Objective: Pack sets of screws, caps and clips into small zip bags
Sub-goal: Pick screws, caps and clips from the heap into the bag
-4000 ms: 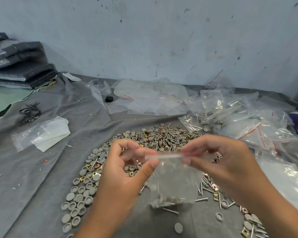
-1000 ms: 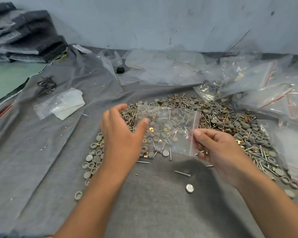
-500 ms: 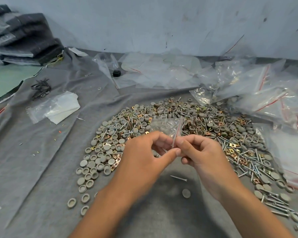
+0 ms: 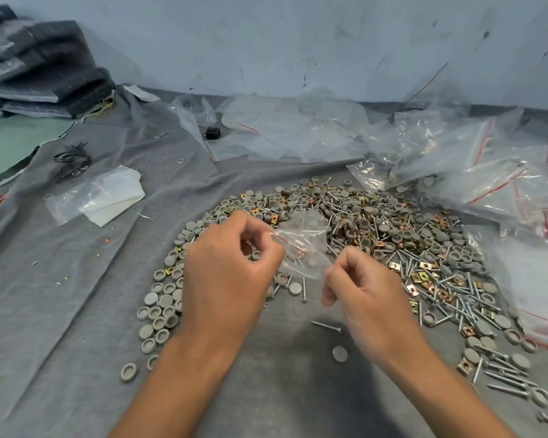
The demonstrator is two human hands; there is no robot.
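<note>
A second ago the small clear zip bag (image 4: 301,245) was stretched flat between the hands; now it is bunched and crumpled, and both hands have drawn close over the near edge of the heap of parts (image 4: 377,235). The left hand (image 4: 225,273) pinches the bag by its red zip strip, and the right hand (image 4: 358,289) pinches the opposite lower corner, fingers curled. That suggests the mouth is being worked open for filling; I cannot tell whether anything is inside. The heap lies on wrinkled grey cloth (image 4: 76,295): round matte grey caps (image 4: 159,305), thin shiny screws (image 4: 450,308) and small square brass-coloured clips (image 4: 424,265). Beyond the heap lie glossy, crinkled plastic bags (image 4: 472,165).
</note>
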